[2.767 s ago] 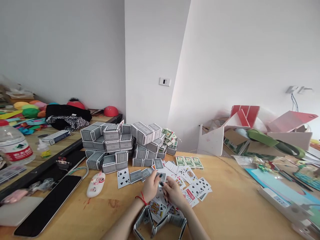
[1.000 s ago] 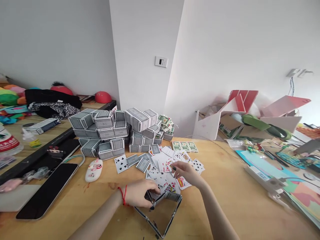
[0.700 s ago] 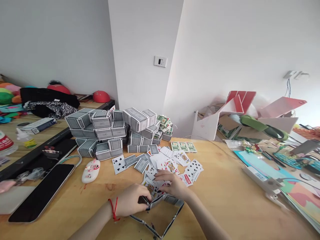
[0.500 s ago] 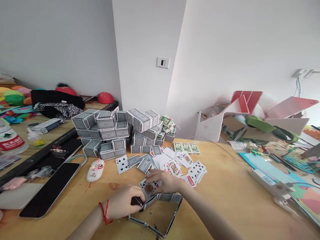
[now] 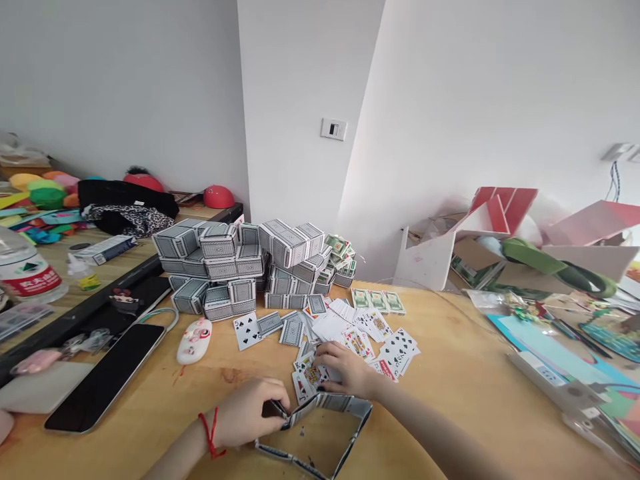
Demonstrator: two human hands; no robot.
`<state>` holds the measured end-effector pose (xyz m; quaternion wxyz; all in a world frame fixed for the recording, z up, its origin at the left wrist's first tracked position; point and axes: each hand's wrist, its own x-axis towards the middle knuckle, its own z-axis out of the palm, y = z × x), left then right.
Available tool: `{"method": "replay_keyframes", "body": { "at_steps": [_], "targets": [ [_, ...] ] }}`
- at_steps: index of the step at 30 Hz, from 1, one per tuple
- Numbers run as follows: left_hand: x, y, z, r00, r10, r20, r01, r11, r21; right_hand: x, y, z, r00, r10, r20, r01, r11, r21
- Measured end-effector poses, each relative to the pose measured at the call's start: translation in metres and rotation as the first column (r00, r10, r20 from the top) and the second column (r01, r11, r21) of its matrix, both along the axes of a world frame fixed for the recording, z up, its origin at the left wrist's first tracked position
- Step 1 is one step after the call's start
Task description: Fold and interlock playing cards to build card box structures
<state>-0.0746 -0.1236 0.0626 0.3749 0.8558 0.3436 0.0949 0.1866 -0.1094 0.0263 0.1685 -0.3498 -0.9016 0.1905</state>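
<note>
My left hand (image 5: 254, 411), with a red string on its wrist, pinches the left corner of a frame of folded playing cards (image 5: 336, 401). The frame lies on the table as an open, angular ring with the wood showing inside. Just beyond it, my right hand (image 5: 345, 370) curls its fingers and thumb over a few face-up playing cards (image 5: 311, 375), a king and a jack among them. The fingertips are partly hidden. Many loose cards (image 5: 330, 327) are spread behind that hand, some face up and some back up.
Stacked blocks of folded cards (image 5: 227, 260) stand at the back. Three green card packs (image 5: 377, 301) lie to their right. On the left are a white mouse (image 5: 195, 341), a black-screened phone (image 5: 105, 380) and a bottle (image 5: 30, 273). A power strip (image 5: 553, 387) lies on the right.
My right hand has shifted slightly right with the king, and a jack now shows beneath it. My left hand keeps its hold on the frame. The view has turned slightly left.
</note>
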Motion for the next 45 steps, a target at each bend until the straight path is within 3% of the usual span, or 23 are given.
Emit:
{"method": "replay_keyframes", "body": {
  "at_steps": [7,10,12,15,18,20,24,29,34,40,43,45],
  "targets": [
    [0.008,0.007,0.003,0.984,-0.114,0.134,0.122,0.991,-0.057,0.041,-0.04,-0.004,0.987,-0.148,0.07,0.153,0.986,-0.068],
    [0.015,0.02,-0.002,0.965,-0.056,0.256,0.083,0.992,-0.095,0.058,-0.06,-0.003,0.97,-0.229,0.083,0.235,0.97,-0.071],
    [0.022,0.033,-0.006,0.963,0.024,0.27,-0.016,0.999,-0.033,0.069,-0.072,-0.005,0.95,-0.292,0.109,0.299,0.953,-0.051],
    [0.035,0.056,-0.008,0.952,-0.062,0.299,0.019,0.989,0.143,0.085,-0.09,-0.012,0.916,-0.378,0.133,0.379,0.925,0.021],
    [0.052,0.076,-0.007,0.963,-0.145,0.228,0.096,0.972,0.213,0.099,-0.105,-0.019,0.886,-0.44,0.146,0.423,0.896,0.132],
    [0.065,0.086,-0.009,0.976,-0.206,0.07,0.187,0.958,0.218,0.106,-0.112,-0.022,0.866,-0.475,0.155,0.441,0.873,0.21],
    [0.089,0.097,-0.017,0.973,-0.22,-0.064,0.229,0.948,0.223,0.112,-0.116,-0.021,0.861,-0.499,0.097,0.451,0.839,0.305],
    [0.093,0.104,-0.022,0.966,-0.15,-0.211,0.2,0.951,0.235,0.104,-0.095,-0.009,0.877,-0.48,-0.017,0.455,0.818,0.353],
    [0.059,0.115,-0.018,0.975,-0.015,-0.222,0.07,0.968,0.242,0.077,-0.04,0.004,0.885,-0.459,-0.076,0.455,0.819,0.35],
    [0.02,0.116,-0.022,0.944,0.273,-0.186,-0.2,0.919,0.339,0.017,0.047,0.009,0.872,-0.476,0.113,0.44,0.865,0.241],
    [0.013,0.109,-0.025,0.919,0.365,-0.148,-0.28,0.871,0.404,-0.006,0.069,0.002,0.857,-0.453,0.247,0.431,0.891,0.142],
    [0.012,0.105,-0.026,0.929,0.365,-0.069,-0.289,0.827,0.483,-0.012,0.072,-0.004,0.852,-0.438,0.288,0.429,0.898,0.097]
  ]
}}
